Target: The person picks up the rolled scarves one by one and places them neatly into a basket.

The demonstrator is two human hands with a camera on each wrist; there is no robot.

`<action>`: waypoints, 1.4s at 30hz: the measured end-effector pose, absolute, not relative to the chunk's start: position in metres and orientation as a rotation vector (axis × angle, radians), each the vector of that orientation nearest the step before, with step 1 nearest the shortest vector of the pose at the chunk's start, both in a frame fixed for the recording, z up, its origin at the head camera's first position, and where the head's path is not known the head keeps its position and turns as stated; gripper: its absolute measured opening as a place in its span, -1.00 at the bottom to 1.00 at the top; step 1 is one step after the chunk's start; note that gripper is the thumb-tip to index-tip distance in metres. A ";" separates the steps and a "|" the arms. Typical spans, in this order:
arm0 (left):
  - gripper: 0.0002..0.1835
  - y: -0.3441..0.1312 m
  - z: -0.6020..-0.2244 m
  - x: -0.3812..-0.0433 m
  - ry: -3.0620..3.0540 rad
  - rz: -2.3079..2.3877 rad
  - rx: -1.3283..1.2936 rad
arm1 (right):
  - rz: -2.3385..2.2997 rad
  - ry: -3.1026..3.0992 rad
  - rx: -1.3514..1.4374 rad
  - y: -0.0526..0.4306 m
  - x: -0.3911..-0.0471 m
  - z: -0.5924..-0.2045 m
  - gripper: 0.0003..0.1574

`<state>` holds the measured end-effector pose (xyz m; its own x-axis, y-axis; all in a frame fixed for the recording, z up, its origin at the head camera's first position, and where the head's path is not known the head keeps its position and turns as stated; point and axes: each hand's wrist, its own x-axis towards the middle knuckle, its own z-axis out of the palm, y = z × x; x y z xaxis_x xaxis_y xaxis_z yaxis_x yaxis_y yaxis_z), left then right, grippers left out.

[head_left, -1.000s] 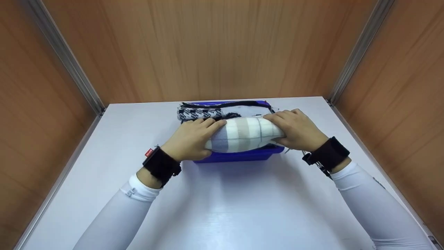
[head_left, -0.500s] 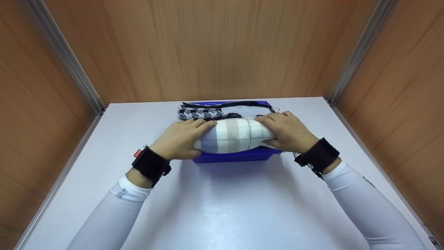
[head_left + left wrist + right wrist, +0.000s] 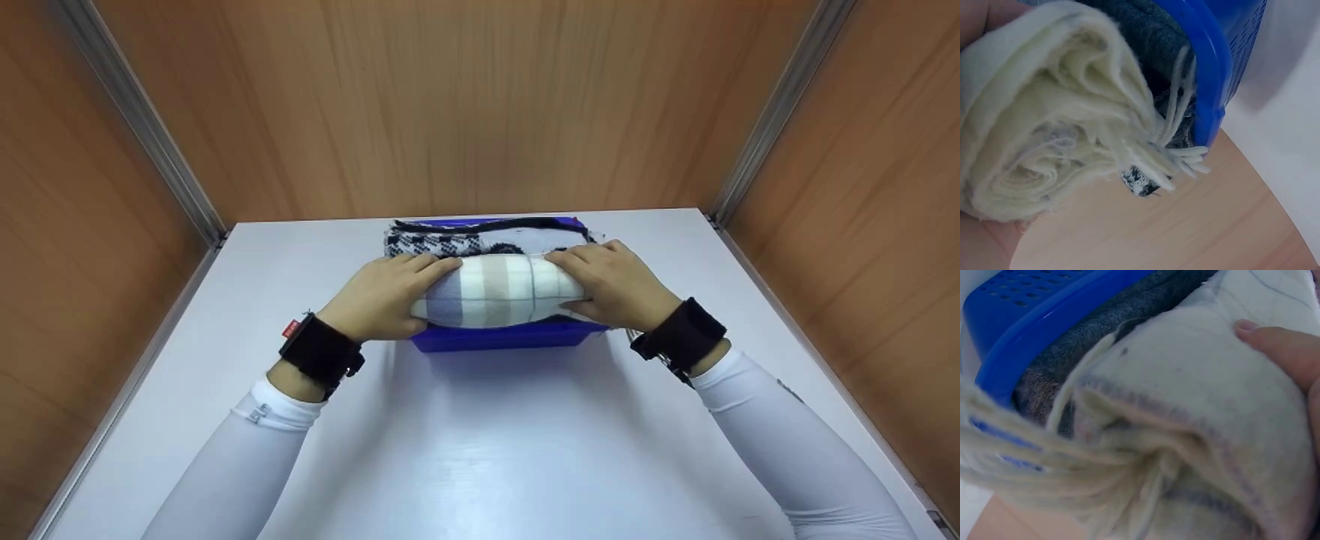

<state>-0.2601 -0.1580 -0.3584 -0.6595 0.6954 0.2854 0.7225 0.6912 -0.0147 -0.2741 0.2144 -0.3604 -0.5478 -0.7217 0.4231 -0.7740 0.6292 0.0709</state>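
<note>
A rolled plaid scarf (image 3: 495,292), white with beige and blue-grey bands, lies level over a blue basket (image 3: 502,339). My left hand (image 3: 379,296) grips its left end, and my right hand (image 3: 619,285) grips the other, thumb on the near side. The left wrist view shows the spiral end of the scarf (image 3: 1044,112) and pale fringe hanging by the basket rim (image 3: 1207,73). Loose fringe (image 3: 1050,450) also trails from the right end in the right wrist view. Behind the scarf, a folded black-and-white patterned cloth (image 3: 435,244) fills the back of the basket.
Dark grey-green fabric (image 3: 1123,320) lies inside the basket, beside the scarf. The basket stands on a white table (image 3: 465,442) near its back edge. Wood-look panels (image 3: 480,112) enclose the back and both sides, with metal strips (image 3: 142,127) in the corners.
Both hands have shifted left with the scarf, mostly in the first half second and only slightly since. Their hold on its ends stays the same, and the basket remains in place.
</note>
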 end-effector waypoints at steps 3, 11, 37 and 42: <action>0.00 -0.158 -0.359 -0.260 -2.625 -0.143 -1.128 | 0.167 -2.427 1.185 0.215 -0.275 -0.361 -0.08; 0.00 -0.157 -0.365 -0.263 -2.615 -0.132 -1.132 | 0.166 -2.423 1.172 0.215 -0.280 -0.367 -0.09; 0.14 -0.163 -0.392 -0.262 -2.584 -0.096 -1.133 | 0.161 -2.399 1.126 0.219 -0.286 -0.400 0.05; 0.20 -0.167 -0.395 -0.261 -2.623 -0.100 -1.118 | 0.181 -2.440 1.141 0.224 -0.287 -0.405 0.14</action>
<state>-0.2609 -0.1667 -0.3950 -0.6577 0.6957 0.2887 0.7157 0.6967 -0.0485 -0.2865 0.2242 -0.4046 -0.5641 -0.6984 0.4405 -0.7558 0.6515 0.0651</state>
